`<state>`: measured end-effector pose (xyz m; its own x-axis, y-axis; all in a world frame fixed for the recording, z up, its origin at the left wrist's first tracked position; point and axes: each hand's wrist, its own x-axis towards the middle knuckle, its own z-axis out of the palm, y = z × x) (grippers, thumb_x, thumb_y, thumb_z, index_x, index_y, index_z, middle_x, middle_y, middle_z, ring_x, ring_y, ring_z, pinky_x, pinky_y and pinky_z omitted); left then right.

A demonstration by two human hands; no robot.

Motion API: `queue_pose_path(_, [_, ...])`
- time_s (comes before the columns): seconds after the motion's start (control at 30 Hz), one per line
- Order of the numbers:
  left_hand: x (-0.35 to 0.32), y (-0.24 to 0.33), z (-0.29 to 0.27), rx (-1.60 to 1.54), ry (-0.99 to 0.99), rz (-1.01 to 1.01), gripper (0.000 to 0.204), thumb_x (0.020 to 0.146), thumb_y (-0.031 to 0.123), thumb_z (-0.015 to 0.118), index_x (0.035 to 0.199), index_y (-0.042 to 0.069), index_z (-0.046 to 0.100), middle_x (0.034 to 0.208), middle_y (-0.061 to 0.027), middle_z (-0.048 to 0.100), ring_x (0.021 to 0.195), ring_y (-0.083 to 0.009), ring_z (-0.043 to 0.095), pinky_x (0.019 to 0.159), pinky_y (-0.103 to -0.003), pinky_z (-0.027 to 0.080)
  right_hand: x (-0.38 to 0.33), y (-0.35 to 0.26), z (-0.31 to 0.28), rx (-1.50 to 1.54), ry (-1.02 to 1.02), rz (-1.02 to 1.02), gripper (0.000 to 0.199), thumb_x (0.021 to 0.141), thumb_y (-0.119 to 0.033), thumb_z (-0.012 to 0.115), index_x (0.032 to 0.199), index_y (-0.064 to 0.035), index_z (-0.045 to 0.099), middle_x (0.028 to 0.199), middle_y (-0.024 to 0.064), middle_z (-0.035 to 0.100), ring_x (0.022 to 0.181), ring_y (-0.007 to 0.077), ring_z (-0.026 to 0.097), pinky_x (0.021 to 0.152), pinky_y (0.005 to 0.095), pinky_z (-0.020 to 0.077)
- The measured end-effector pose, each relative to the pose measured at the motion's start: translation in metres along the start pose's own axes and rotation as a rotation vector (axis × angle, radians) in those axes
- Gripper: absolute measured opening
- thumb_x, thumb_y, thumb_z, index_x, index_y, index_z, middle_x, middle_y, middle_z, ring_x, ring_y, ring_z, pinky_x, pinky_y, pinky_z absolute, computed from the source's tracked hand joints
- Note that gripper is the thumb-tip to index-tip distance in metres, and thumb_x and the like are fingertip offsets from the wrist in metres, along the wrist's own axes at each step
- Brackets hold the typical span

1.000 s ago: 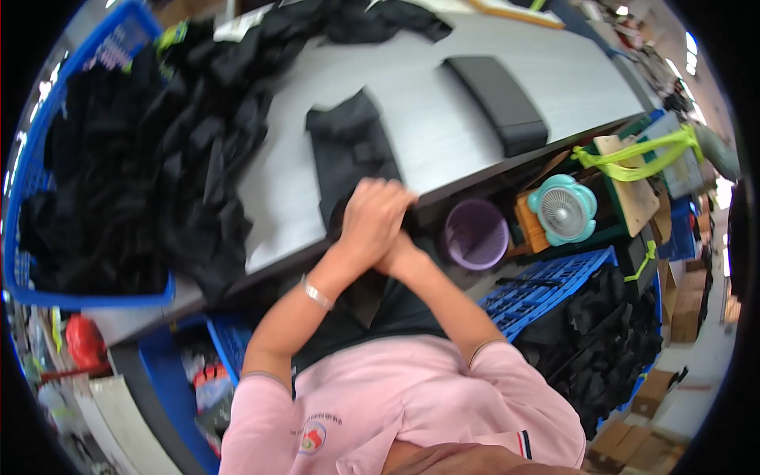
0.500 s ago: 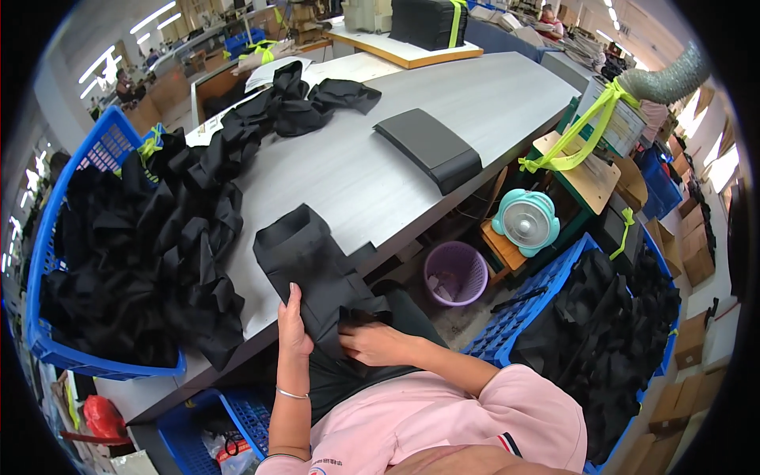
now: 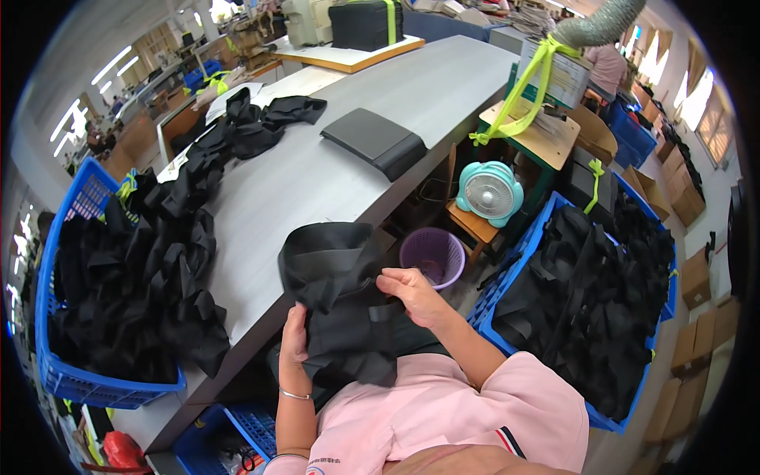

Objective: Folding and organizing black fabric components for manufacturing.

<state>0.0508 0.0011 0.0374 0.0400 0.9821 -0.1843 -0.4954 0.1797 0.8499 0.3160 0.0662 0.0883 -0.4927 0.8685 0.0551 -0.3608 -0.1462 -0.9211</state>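
Observation:
A black fabric piece (image 3: pixel 336 273), folded and open at its far end like a sleeve or pouch, is held up over my lap at the table's near edge. My left hand (image 3: pixel 294 336) grips its left side, the thumb on top and the other fingers hidden behind the cloth. With thumb and fingertips my right hand (image 3: pixel 417 296) pinches the right edge. Beyond my hands, a neat stack of flat black pieces (image 3: pixel 372 136) lies on the grey table (image 3: pixel 261 186). Loose black fabric pieces (image 3: pixel 127 277) are heaped to the left.
A blue crate (image 3: pixel 103 388) holds the left heap, which trails over the table. Another blue crate (image 3: pixel 507 293) of black pieces stands at right. Between it and the table are a purple basket (image 3: pixel 455 261) and a turquoise fan (image 3: pixel 491 194). A flexible duct (image 3: pixel 602 24) hangs at upper right.
My right hand has moved from the near end of the fabric piece up to its right edge. The piece has turned and its far end has shifted right. The view has shifted.

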Motion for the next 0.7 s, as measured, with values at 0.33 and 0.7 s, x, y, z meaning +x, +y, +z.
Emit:
queue_pose_path(0.33, [-0.005, -0.002, 0.037, 0.015, 0.082, -0.057, 0.048, 0.104, 0.04, 0.049, 0.131, 0.001, 0.057, 0.126, -0.0108, 0.065, 0.116, -0.0233, 0.062, 0.101, -0.037, 0.05, -0.015, -0.002, -0.015, -0.27, 0.081, -0.162, 0.03, 0.092, -0.001, 0.061, 0.122, 0.0034, 0.06, 0.11, 0.002, 0.067, 0.101, 0.0101, 0.059, 0.091, 0.029, 0.0482])
queue_pose_path(0.7, [-0.003, -0.025, 0.059, 0.104, -0.226, -0.097, 0.036, 0.097, 0.012, 0.059, 0.129, -0.002, 0.058, 0.122, -0.0097, 0.066, 0.111, -0.0204, 0.064, 0.1, -0.035, 0.049, -0.027, 0.029, -0.065, 0.054, 0.232, -0.05, 0.029, 0.082, 0.005, 0.063, 0.109, -0.0019, 0.072, 0.101, -0.0005, 0.072, 0.095, 0.01, 0.064, 0.09, 0.0265, 0.0498])
